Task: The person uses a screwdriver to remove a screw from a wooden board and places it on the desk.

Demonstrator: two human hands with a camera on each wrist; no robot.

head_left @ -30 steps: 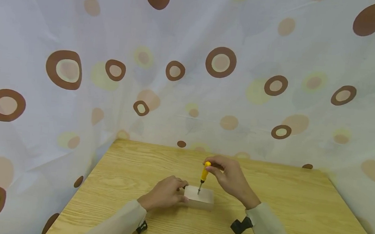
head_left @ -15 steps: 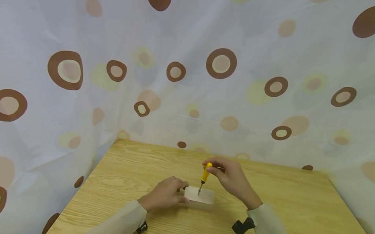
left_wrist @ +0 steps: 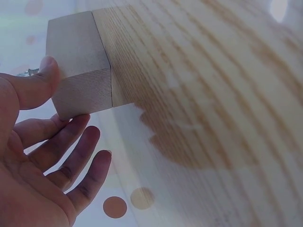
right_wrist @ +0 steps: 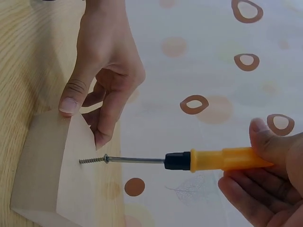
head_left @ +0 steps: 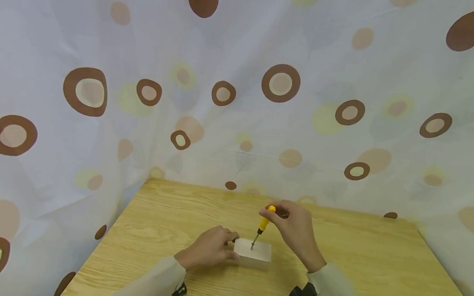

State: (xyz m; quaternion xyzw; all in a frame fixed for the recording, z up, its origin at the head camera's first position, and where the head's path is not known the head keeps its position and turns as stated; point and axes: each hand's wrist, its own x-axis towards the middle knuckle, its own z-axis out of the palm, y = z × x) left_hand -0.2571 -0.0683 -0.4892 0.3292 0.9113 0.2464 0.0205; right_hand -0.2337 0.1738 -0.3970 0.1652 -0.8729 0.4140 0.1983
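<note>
A pale wooden block [head_left: 261, 251] lies on the table. My left hand [head_left: 209, 246] grips its left end, thumb on the near side and fingertips at the far side. A screw [right_wrist: 93, 160] stands in the block's top face, with much of its thread still showing in the right wrist view. The tip of a yellow-handled screwdriver [head_left: 264, 224] meets the screw's head. Near the top of that handle, my right hand [head_left: 297, 228] pinches it between thumb and fingers. The screwdriver leans to the right in the head view.
The wood-grain table [head_left: 164, 216] stretches around the block on all sides. A white curtain [head_left: 239, 120] with brown and beige circles hangs behind it and along both sides. Black wrist cameras [head_left: 302, 294] hang below both cuffs.
The screwdriver's handle has tipped further to the right, and my right hand has turned with it. My left hand and the block hold their place; the head view has shifted slightly.
</note>
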